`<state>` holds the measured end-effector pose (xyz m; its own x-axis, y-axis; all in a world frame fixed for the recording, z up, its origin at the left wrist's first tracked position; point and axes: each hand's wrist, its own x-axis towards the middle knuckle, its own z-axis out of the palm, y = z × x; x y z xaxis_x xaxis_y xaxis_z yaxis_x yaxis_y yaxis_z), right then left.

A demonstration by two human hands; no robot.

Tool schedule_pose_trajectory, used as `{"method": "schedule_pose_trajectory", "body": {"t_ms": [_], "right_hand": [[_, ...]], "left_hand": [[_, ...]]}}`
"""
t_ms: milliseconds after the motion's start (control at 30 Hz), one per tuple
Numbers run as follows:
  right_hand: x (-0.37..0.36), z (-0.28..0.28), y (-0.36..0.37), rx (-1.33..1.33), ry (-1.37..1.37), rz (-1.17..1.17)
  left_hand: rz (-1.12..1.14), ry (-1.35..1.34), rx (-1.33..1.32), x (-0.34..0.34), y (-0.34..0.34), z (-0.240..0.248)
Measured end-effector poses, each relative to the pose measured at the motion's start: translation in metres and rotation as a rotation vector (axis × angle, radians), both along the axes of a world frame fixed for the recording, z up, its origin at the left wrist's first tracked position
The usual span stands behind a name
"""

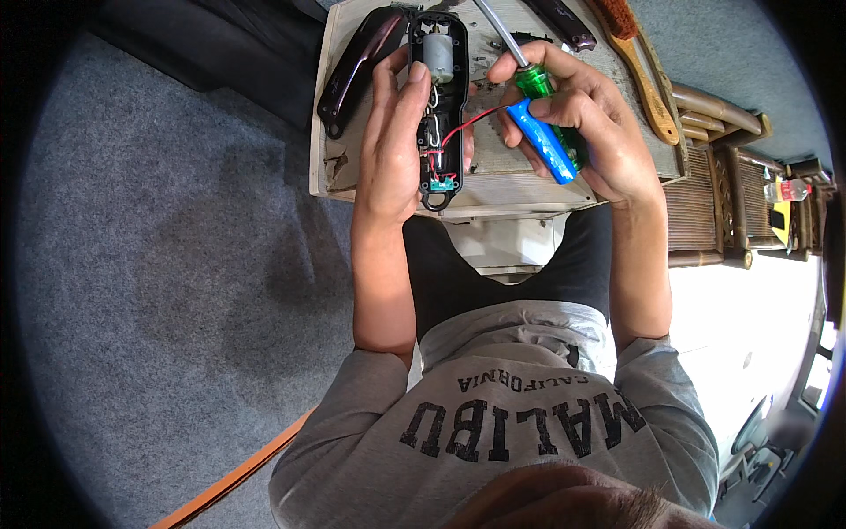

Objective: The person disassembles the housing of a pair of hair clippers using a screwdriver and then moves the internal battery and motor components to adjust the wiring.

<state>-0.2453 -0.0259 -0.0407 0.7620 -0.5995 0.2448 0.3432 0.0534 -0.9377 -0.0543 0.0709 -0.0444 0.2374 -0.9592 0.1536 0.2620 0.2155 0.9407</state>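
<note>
My left hand [388,150] is closed around the opened black housing of a hair clipper [453,123], held upright over the table with its inside facing me. Inside it sit a silver motor [438,60], white and red wires, and a small green circuit board [442,185] at the lower end. My right hand [608,128] pinches a blue cylindrical battery [548,150] between thumb and fingers. The same hand also grips a screwdriver [533,81] with a green handle, its metal shaft pointing up and left. A red wire [473,118] runs from the battery into the housing.
On the pale wooden table [511,192] lie a glossy dark clipper shell [348,88] at left, another dark piece [568,25] at the far side, and a wooden-handled brush [648,84] at right. Small dark bits lie behind my hands. A bamboo bench [694,212] stands right, bearing a bottle [787,191].
</note>
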Motion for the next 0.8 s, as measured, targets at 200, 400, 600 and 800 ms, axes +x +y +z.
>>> {"method": "schedule_pose_trajectory", "body": {"t_ms": [200,400,600,800], "right_hand": [[0.0,-0.0002,0.0011,-0.01,0.018,-0.016],[0.0008,0.0018,0.0026,-0.003,0.016,-0.022],[-0.0003,0.0019,0.001,-0.002,0.042,-0.01],[0.0042,0.0031,0.0056,-0.011,0.024,-0.036]], "left_hand": [[-0.003,0.002,-0.013,-0.0004,-0.0003,0.0002],[-0.023,-0.001,-0.008,0.0025,0.0003,-0.0015],[-0.019,-0.008,-0.003,0.0011,-0.0001,-0.0007],[-0.015,-0.011,-0.007,0.0008,0.0009,0.0008]]}}
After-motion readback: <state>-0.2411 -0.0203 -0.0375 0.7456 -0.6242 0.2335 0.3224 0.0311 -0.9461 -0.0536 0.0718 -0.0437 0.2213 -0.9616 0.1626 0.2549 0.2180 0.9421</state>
